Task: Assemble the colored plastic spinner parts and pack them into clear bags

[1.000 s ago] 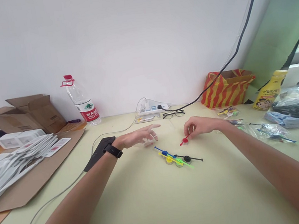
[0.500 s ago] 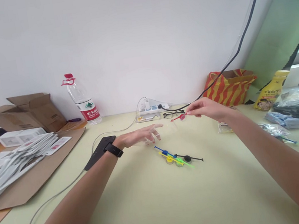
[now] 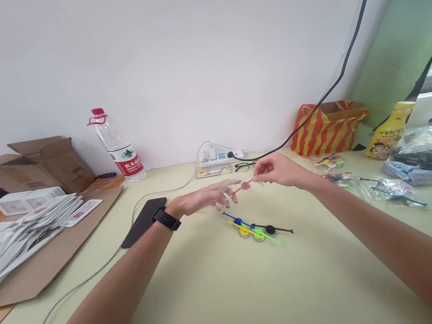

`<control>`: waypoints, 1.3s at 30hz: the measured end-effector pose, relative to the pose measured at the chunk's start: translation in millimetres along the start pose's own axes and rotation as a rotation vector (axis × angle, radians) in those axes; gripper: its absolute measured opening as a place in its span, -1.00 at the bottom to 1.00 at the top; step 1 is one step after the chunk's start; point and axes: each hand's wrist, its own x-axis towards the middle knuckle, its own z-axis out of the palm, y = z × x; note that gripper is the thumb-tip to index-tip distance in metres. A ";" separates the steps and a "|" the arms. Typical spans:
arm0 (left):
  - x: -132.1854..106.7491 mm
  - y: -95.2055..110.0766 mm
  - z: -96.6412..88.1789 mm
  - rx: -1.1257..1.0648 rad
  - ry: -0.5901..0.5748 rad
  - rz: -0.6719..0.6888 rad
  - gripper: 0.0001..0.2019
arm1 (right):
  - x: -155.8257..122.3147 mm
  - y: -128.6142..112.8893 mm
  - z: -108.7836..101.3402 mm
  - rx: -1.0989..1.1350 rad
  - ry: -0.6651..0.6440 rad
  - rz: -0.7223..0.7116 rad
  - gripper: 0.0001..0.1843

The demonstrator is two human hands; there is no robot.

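Observation:
My right hand (image 3: 276, 170) pinches one end of a red arrow-shaped plastic spinner (image 3: 246, 185) with a round middle. Its other end reaches the fingertips of my left hand (image 3: 201, 199), above the table. A thin clear plastic bag (image 3: 227, 194) veils the left fingers, which are curled at it; its edges are hard to make out. Below the hands, a blue spinner (image 3: 238, 221), a yellow spinner (image 3: 244, 230), a green spinner (image 3: 258, 233) and a black spinner (image 3: 270, 229) lie bunched together on the table.
Behind the hands are a power strip (image 3: 221, 157) and glasses (image 3: 243, 166). A black phone-like slab (image 3: 144, 222) lies left, near a water bottle (image 3: 128, 156) and cardboard (image 3: 52, 259). At right are bagged spinners (image 3: 394, 190), a striped bag (image 3: 327, 132) and a yellow bottle (image 3: 390, 131).
My right hand has moved left and slightly down, bringing the red spinner to the left fingertips and the clear bag. The left hand has barely moved; the spinners on the table stay put.

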 end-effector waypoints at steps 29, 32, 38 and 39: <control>-7.6 -27.6 -22.2 -0.120 0.109 -0.077 -0.27 | -13.0 -8.3 -8.3 -0.474 -0.936 0.156 -0.56; -7.2 -25.0 -21.2 -0.113 0.114 -0.097 -0.28 | -13.4 -8.4 7.3 -0.515 -0.976 0.199 -0.56; -9.0 -21.0 -19.5 -0.095 0.106 -0.079 -0.28 | -15.7 -14.1 -20.8 -0.476 -0.776 0.161 -0.73; -9.2 -22.0 -19.6 -0.097 0.100 -0.067 -0.28 | -17.3 -15.0 -30.9 -0.471 -0.717 0.154 -0.74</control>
